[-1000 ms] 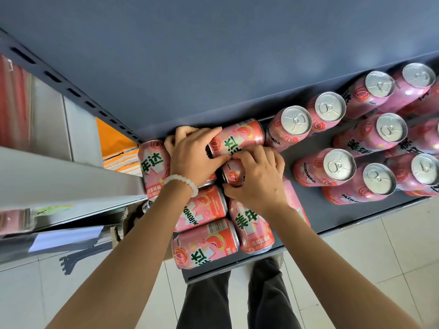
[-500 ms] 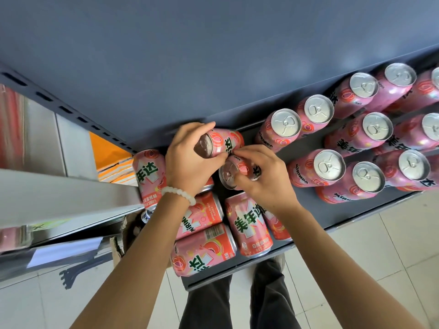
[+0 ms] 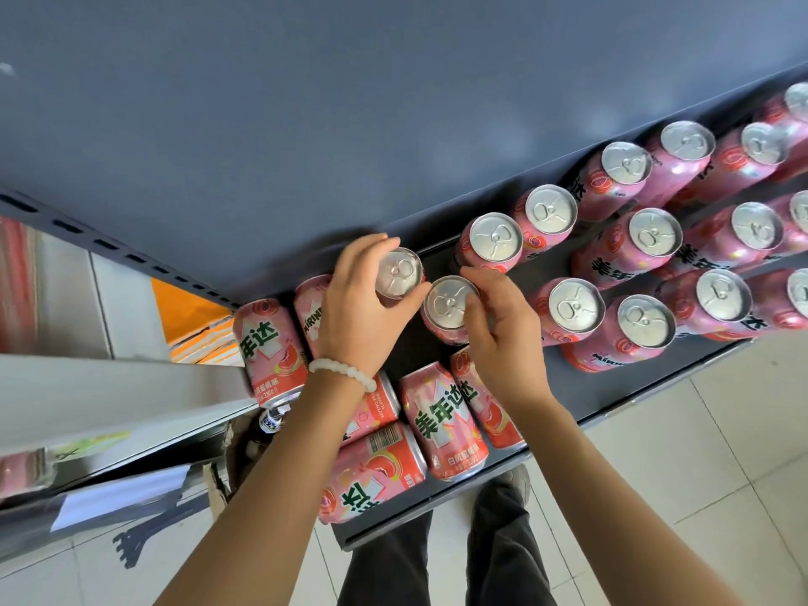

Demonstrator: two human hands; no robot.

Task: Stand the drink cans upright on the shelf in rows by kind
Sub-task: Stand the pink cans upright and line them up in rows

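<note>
both hands (image 3: 437,308) each grip an upright can (image 3: 398,271), apparently on the shelf (image 3: 612,387).

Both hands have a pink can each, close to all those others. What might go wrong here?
The left hand and right hand each hold an upright pink drink can, nearly touching; they could knock together. Setting them down might bump the nearest standing pink can and topple its neighbours. The pink cans lying on their sides near the grey metal shelf's front edge could roll off.

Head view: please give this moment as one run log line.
left hand: holds upright can | right hand: holds upright can | loose cans: lying
</note>
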